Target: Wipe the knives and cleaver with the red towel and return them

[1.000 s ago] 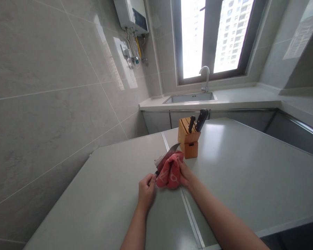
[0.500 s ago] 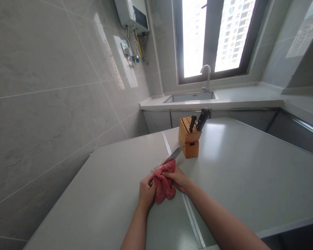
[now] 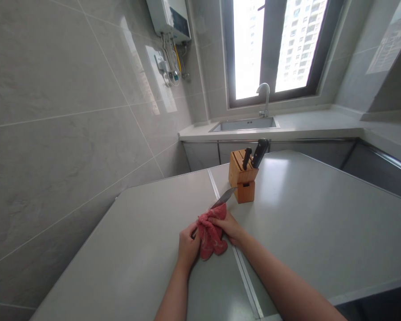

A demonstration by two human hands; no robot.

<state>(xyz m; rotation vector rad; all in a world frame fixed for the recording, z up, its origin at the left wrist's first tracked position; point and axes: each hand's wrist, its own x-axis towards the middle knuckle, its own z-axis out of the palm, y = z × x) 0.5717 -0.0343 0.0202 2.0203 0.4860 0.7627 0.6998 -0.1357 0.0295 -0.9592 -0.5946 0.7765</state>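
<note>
My left hand is closed around the dark handle of a kitchen knife. The blade points away and to the right, its tip appearing close to the knife block. A red cloth is draped over the middle of the blade and hangs down toward the table. My right hand pinches the cloth against the blade, thumb on top. The lower blade and part of the handle are hidden by the cloth and fingers.
Just beyond the blade stands a wooden knife block with two black-handled knives in its slots. Everything rests on a pale table with a metal seam. Behind it, a counter carries a sink and a faucet. A tiled wall rises at left.
My right hand and the cloth have slid slightly along the blade toward the tip, covering more of it. My left hand and the knife are nearly still.
</note>
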